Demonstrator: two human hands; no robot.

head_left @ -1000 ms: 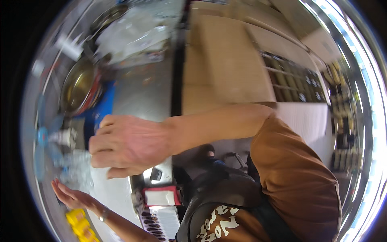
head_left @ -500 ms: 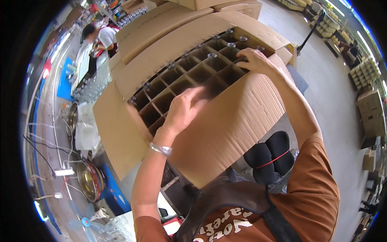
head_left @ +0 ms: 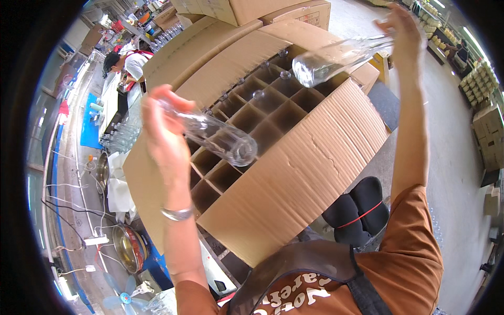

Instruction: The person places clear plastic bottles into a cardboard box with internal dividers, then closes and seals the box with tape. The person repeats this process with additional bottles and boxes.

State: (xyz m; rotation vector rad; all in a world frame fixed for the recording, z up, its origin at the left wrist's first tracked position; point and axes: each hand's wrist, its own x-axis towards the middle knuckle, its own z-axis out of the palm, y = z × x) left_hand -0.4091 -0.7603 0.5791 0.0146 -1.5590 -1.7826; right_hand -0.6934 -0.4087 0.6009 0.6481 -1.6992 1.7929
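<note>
My left hand [head_left: 169,131] is closed round the neck of a clear glass bottle [head_left: 223,140], which slants down to the right over the carton's near cells. Raised higher at the right, my right hand [head_left: 408,37] grips the neck end of a second clear glass bottle [head_left: 328,62], tilted with its base toward the carton. Both hands are smeared by motion. Below them stands the open cardboard carton [head_left: 304,163], its inside split into cells by a cardboard divider [head_left: 251,125]. Several bottle mouths [head_left: 258,94] show in the farther cells, while several nearer cells hold no bottle.
More cardboard cartons [head_left: 244,9] are stacked behind. At the left, another person [head_left: 131,65] works by a bench with clear bottles [head_left: 121,137]. A black padded stool [head_left: 354,212] stands near my right side. A blue fan [head_left: 125,298] and cables lie lower left.
Both hands were down at the carton's cells. They have risen and spread apart, each now with a clear glass bottle out of the carton.
</note>
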